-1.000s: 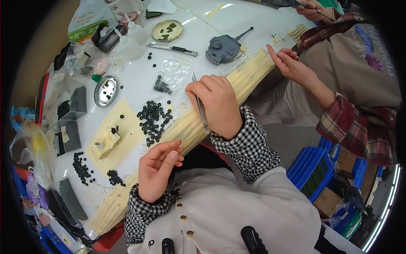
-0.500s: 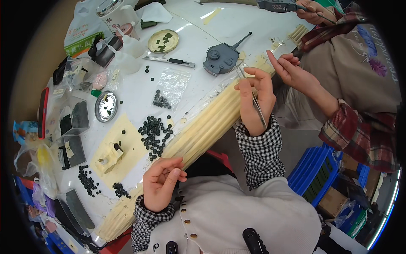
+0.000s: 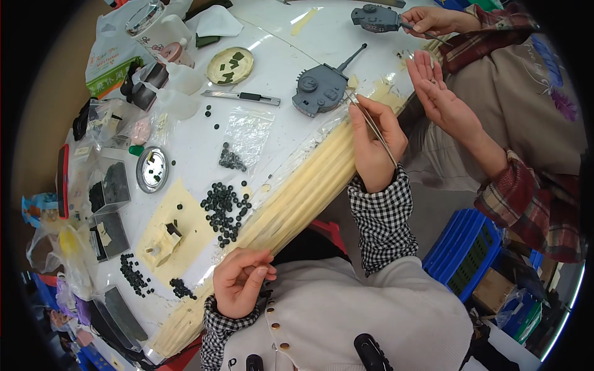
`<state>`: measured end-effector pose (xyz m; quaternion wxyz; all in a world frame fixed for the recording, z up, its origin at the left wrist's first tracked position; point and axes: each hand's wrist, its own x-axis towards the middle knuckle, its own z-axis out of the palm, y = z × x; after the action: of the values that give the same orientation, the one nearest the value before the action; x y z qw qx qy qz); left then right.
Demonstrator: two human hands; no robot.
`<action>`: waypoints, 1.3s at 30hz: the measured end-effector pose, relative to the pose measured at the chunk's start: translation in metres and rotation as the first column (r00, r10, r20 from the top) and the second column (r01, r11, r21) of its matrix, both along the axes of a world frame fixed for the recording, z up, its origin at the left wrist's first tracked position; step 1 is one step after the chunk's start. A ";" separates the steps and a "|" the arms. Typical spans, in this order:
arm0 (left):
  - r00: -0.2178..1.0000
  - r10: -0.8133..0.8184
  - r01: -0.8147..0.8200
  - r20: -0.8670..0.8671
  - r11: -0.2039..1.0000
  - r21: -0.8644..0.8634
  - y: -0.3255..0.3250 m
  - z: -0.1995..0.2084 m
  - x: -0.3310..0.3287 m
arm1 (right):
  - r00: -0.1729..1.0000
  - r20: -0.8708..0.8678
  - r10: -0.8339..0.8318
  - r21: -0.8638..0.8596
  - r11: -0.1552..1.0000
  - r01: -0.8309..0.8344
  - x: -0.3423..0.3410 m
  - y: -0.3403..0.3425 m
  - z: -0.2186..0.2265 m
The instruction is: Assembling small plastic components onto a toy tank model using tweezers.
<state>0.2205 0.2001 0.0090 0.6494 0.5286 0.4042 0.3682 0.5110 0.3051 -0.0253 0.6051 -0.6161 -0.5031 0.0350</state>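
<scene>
My right hand pinches a pair of tweezers, whose tips point toward a grey model tank turret on the table; a small gap lies between tips and turret. My left hand rests low by the table's near edge, its fingers loosely curled and nothing visible in them. Long cream foam strips run along that edge, between my two hands. Beyond the left hand lies a scatter of small black model wheels. A clear plastic bag with more small black parts lies flat near the middle.
A co-worker at right holds a second grey turret and has an open palm raised near my tweezers. A craft knife, a round dish of green pieces, a metal lid and a cream model part lie on the table.
My right fingers have closed in on the tweezers. The co-worker's near hand has turned from a pointing pose to an open palm. Their held turret has moved left.
</scene>
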 end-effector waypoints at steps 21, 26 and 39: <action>0.999 -0.013 0.015 -0.030 0.998 0.058 0.000 -0.001 0.001 | 0.997 0.049 -0.065 0.007 0.998 0.065 -0.002 0.004 -0.001; 1.000 -0.009 0.010 -0.024 0.998 0.057 0.001 -0.001 0.001 | 0.997 0.041 -0.067 0.018 0.998 0.066 -0.002 0.005 -0.002; 1.000 -0.002 0.005 -0.030 0.997 0.076 -0.002 -0.001 0.001 | 0.997 0.036 -0.062 0.026 0.998 0.061 -0.003 0.005 -0.003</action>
<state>0.2219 0.1985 0.0083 0.6233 0.5590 0.3986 0.3743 0.5082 0.3102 -0.0284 0.6042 -0.6242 -0.4953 -0.0015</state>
